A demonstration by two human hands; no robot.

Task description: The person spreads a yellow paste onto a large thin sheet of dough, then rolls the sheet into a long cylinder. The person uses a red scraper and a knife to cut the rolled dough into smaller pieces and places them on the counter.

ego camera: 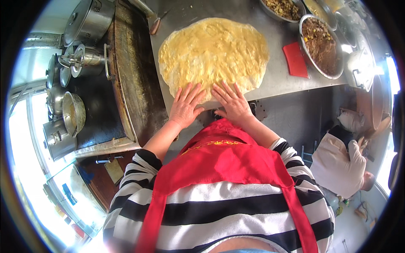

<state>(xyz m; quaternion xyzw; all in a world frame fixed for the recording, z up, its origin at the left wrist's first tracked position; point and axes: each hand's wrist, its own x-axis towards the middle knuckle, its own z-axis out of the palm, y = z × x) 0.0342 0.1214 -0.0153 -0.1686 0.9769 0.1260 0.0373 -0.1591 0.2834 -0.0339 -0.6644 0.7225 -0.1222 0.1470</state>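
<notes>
A broad sheet of dough (215, 53), coated with a glossy yellow paste, lies flat on the metal worktop (278, 85). Its near edge reaches the front of the worktop. My left hand (186, 106) rests palm down there with fingers spread, its fingertips on the dough. Beside it my right hand (232, 102) lies the same way, fingers apart and pointing away from me. A short gap separates the two hands. Neither hand holds anything, though what lies beneath the palms is hidden.
At right sit a red plastic scraper (295, 60), a bowl of brown filling (319, 47) and another bowl of chopped food (281, 9). A griddle (136, 63) with a raised rim adjoins on the left, near a stockpot (90, 22). Another person (338, 161) is at far right.
</notes>
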